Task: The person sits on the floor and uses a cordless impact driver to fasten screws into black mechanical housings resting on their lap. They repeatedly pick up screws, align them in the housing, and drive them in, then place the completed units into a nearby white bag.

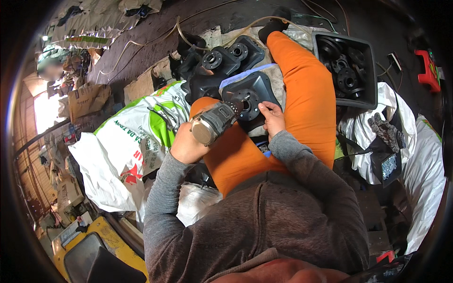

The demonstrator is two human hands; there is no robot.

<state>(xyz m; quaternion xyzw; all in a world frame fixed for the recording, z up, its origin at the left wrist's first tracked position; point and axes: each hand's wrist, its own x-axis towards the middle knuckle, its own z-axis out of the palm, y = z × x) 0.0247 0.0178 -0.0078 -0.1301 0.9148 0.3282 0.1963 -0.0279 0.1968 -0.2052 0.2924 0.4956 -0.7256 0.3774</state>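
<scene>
Working a drill (218, 121) at the round plate (254, 113) of a black flanged part (258, 87) between orange-trousered legs (309, 89) seems the step in hand; the left hand (186, 147) grips the drill, the right hand (273, 120) pinches at the plate's rim, on what I cannot tell. The next move likely needs the drill kept square. A white sack (106, 167) bears green and red print.

From overhead, the far half of the flanged black housing (257, 86) can be reached; the cordless drill (214, 123) blocks its near-left side, the right hand (272, 120) its near-right. Stacked black housings (213, 60) crowd the far left. The orange-clad right leg (307, 87) bars a low path to the grey crate (371, 85).
</scene>
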